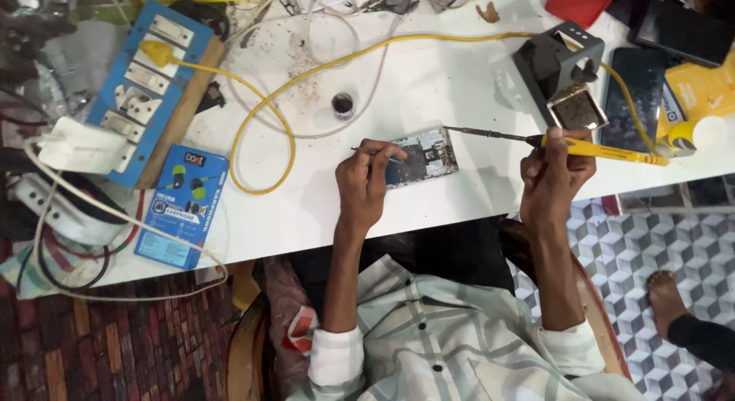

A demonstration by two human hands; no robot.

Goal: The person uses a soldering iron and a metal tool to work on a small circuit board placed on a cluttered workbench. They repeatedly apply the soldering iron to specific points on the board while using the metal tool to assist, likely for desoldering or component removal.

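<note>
Opened phone (423, 157), its back off and grey circuit board bare, lies flat near the white table (429, 79) front edge. Left hand (366, 180) rests on it, pinching thin tweezers (375, 153). Right hand (554, 170) grips a yellow soldering iron (582, 147), whose tip touches the phone's upper corner.

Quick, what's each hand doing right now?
Left hand: closed on thin tweezers over the opened phone.
Right hand: closed on the yellow soldering iron, tip near the phone.

white worktable (429, 79) | patterned brick-like rug (115, 347) at left | grey cube-pattern floor tiles (635, 255) at right
</note>
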